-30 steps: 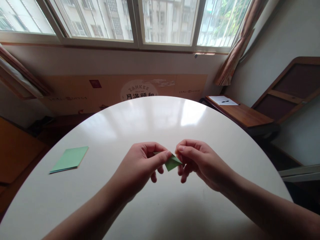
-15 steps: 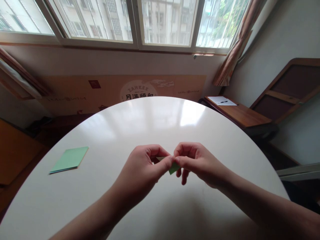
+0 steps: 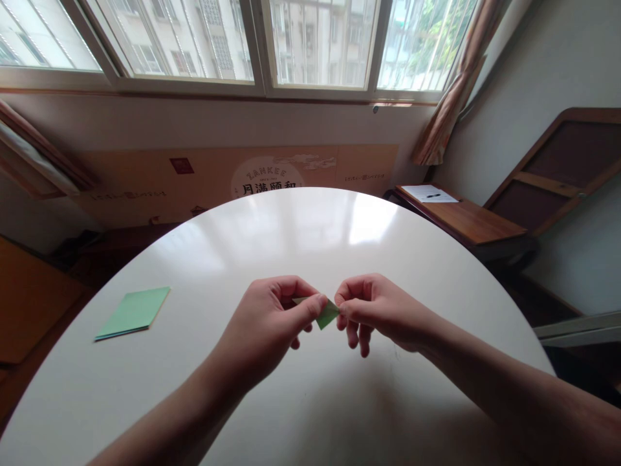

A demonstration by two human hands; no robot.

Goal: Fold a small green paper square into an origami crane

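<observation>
Both of my hands hold one small folded piece of green paper [image 3: 326, 315] just above the round white table [image 3: 310, 233]. My left hand [image 3: 272, 323] pinches its left end between thumb and forefinger. My right hand [image 3: 371, 310] pinches its right end, the other fingers curled below. Most of the paper is hidden by my fingers; only a small green corner shows between them.
A stack of green paper sheets [image 3: 133, 312] lies on the table at the left. Beyond the table's right side stands a wooden desk [image 3: 466, 220] with a sheet and a pen on it. Windows and a printed cardboard panel [image 3: 242, 178] run along the far wall.
My hands have drawn closer together and shifted slightly left. Less of the green paper shows between my fingers than a second ago.
</observation>
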